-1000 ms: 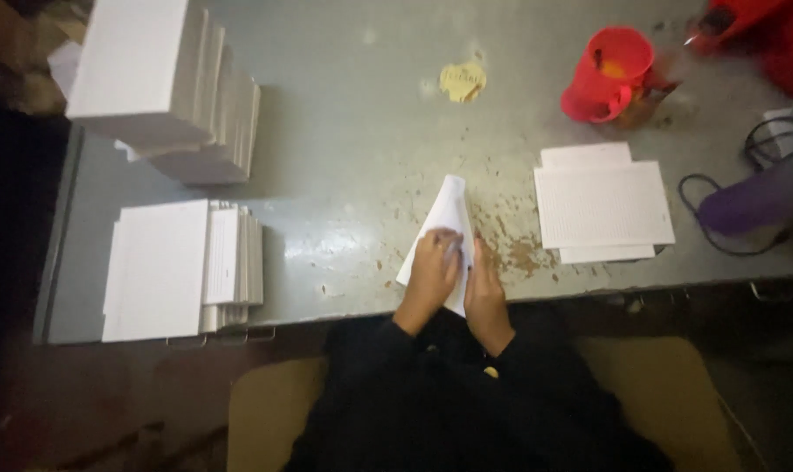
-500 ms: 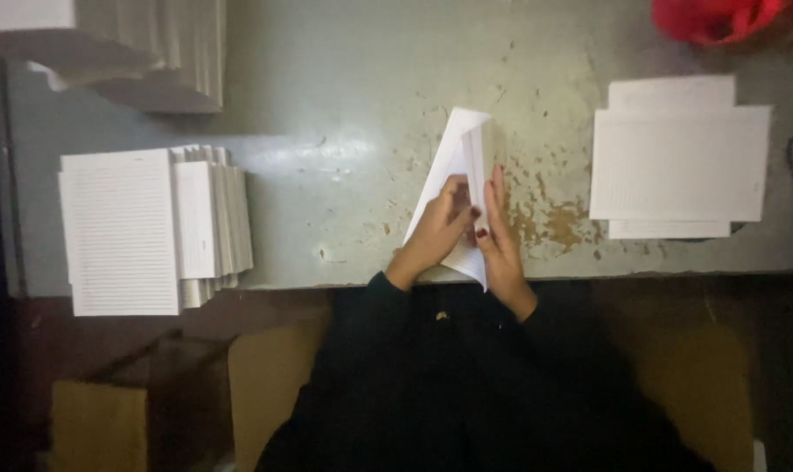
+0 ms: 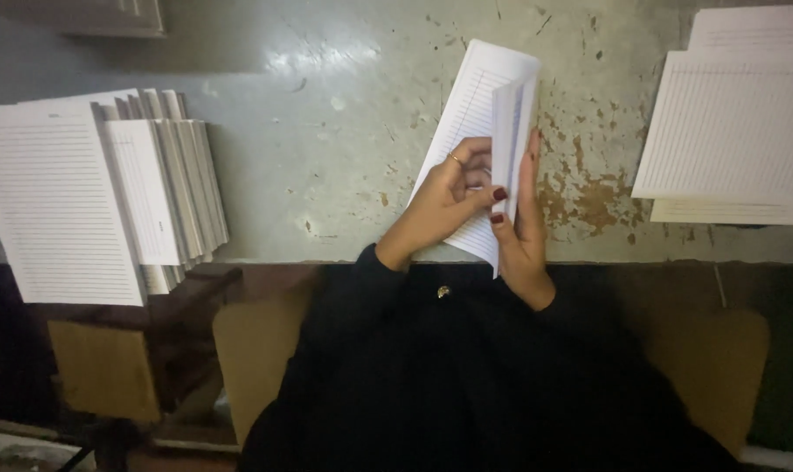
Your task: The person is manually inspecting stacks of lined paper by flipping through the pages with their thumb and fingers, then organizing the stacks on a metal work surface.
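Paper (image 3: 466, 131) with thin lines on it lies near the front edge of the worn grey table (image 3: 326, 131), and it is folded over along its long side. Both hands hold it. The left hand (image 3: 444, 197) has its fingers curled and pressed on the flat lower half, with the thumb against the fold. The right hand (image 3: 526, 227) is stretched out flat, fingers together, standing on its side against the raised half, so that half stays up like a little wall.

Some things could go wrong, I think. The near end of the paper sticks out past the table edge, so a push toward the body could make it slide off into the lap. If the two edges do not line up, the fold may turn out crooked. A hard press could leave a wrinkle.

A stack of lined sheets (image 3: 728, 131) waits well off to the right, and fanned piles of folded sheets (image 3: 108, 201) sit far to the left, hanging over the table edge. A bump from an elbow could tip those down.
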